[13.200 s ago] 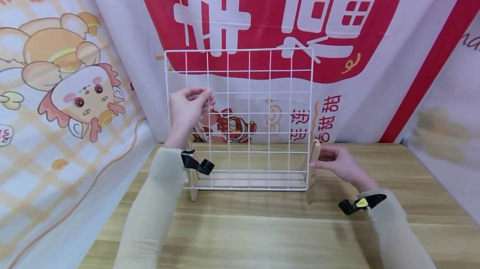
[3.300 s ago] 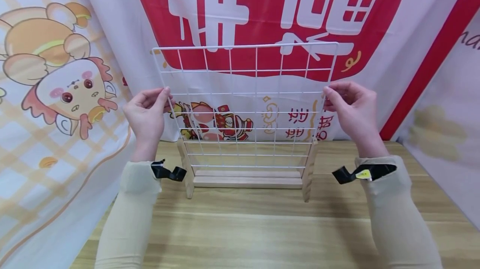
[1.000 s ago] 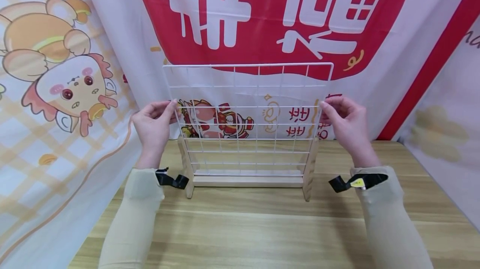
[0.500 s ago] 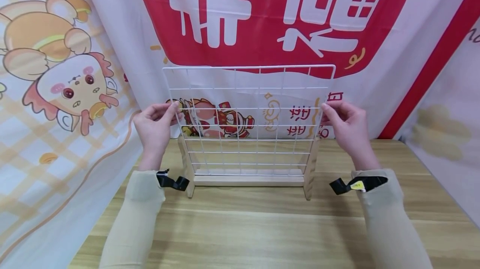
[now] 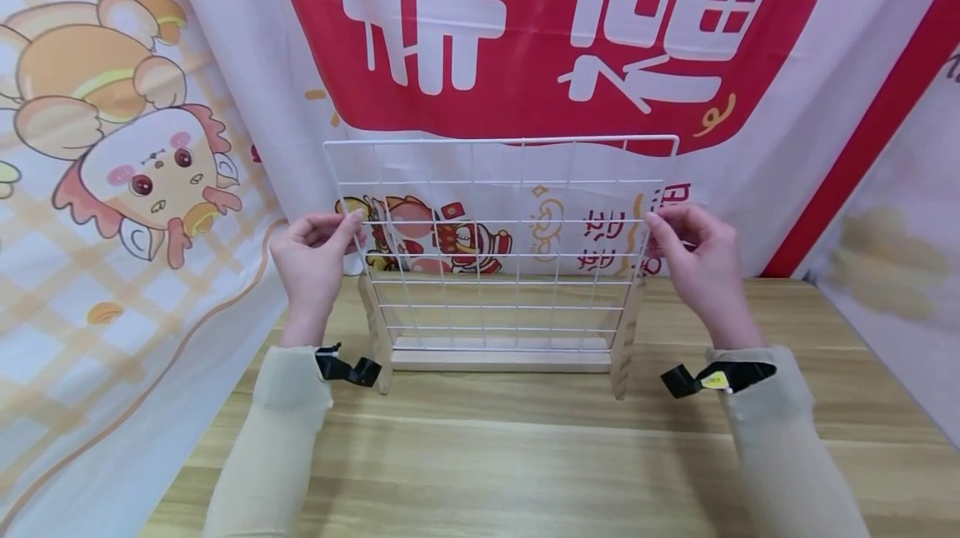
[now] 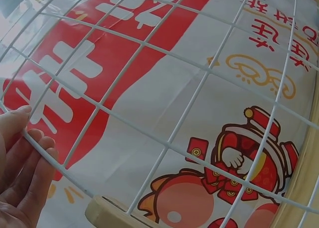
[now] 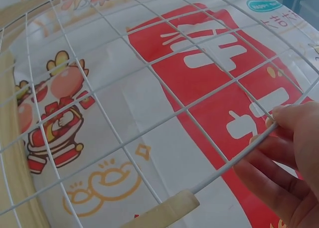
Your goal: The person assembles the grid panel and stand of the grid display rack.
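A white wire grid panel (image 5: 519, 255) stands between the two side posts of a small wooden stand (image 5: 501, 361), leaning slightly backward. Its lower edge is just above or at the stand's crossbar; contact is hard to tell. My left hand (image 5: 309, 259) pinches the left edge wire between thumb and fingers, partway up. On the opposite edge, my right hand (image 5: 699, 259) pinches the wire at about the same height. In the left wrist view the thumb lies over the frame wire and the fingers (image 6: 37, 170) curl behind it. The right wrist view shows a similar hold, above a wooden post end (image 7: 169, 210).
The stand rests on a wood-grain table (image 5: 510, 471). A printed cloth with a large red patch (image 5: 525, 38) hangs behind the grid. Another cloth with a cartoon animal (image 5: 150, 163) hangs at the left, and a pale one (image 5: 885, 271) at the right.
Earlier, my left hand held the grid in front of the stand while my right held a post. Later both hands held its edges, higher up. Since then grid and hands have come down; the last shift is slight.
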The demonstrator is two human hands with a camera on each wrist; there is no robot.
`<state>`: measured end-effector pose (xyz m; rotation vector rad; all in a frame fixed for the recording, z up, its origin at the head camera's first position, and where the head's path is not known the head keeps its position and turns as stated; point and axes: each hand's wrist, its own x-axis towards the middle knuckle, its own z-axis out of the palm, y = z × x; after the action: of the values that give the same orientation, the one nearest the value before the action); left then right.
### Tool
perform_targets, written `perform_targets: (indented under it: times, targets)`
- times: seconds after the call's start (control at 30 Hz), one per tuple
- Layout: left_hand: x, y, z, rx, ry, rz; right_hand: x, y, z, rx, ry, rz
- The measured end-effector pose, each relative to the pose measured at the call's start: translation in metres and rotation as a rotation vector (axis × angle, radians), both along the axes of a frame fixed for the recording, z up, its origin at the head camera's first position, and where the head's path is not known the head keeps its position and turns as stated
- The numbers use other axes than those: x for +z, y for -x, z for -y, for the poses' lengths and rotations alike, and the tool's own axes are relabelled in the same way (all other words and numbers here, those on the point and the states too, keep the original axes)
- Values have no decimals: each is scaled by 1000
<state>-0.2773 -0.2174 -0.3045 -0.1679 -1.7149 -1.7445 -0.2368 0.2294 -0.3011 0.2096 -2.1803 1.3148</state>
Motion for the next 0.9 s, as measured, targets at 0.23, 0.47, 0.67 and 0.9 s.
perform_targets:
  times: [0.23, 0.47, 0.67, 0.9]
  targets:
    - [-3, -2, 0, 17, 12, -6, -1, -4, 5, -53, -18, -24]
    - [-4, -3, 0, 28, 40, 5, -2, -4, 6, -55, -42, -38]
    - [-4, -2, 1, 36, 97, 3, -3, -4, 6, -45, -70, -64]
    - [-4, -4, 2, 32, 99, 1, -3, -3, 7, -27, -80, -63]
